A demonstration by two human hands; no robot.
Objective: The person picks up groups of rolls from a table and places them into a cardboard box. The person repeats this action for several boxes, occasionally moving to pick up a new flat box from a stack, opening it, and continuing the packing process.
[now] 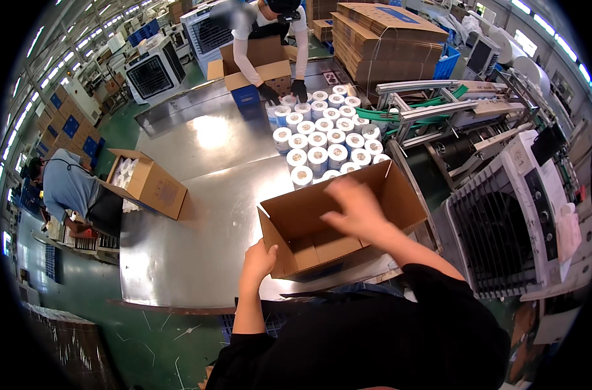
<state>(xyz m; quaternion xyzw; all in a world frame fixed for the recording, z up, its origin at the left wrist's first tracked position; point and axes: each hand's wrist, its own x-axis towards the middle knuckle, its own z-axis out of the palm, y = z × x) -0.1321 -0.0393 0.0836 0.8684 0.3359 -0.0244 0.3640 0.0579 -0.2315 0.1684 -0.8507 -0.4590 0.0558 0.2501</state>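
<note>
An open cardboard box (pixel 322 257), bare inside, stands tilted at the near edge of the metal table (pixel 211 253). My left hand (pixel 260 260) grips its left side, thumb along the rim. Over the box opening hovers my right hand (pixel 355 209), slightly blurred, thumb and fingers apart with nothing in them. Just beyond the box, many upright white rolls (pixel 317 155) with bluish sides are packed close together; the box hides the nearest ones in part.
Across the table a co-worker's gloved hands (pixel 283 93) touch the far rolls beside another open box (pixel 260 70). A filled carton (pixel 156 188) sits at the left edge, near a second person (pixel 81 185). Conveyor rails (pixel 432 110) and an air cooler (pixel 504 224) flank the right side.
</note>
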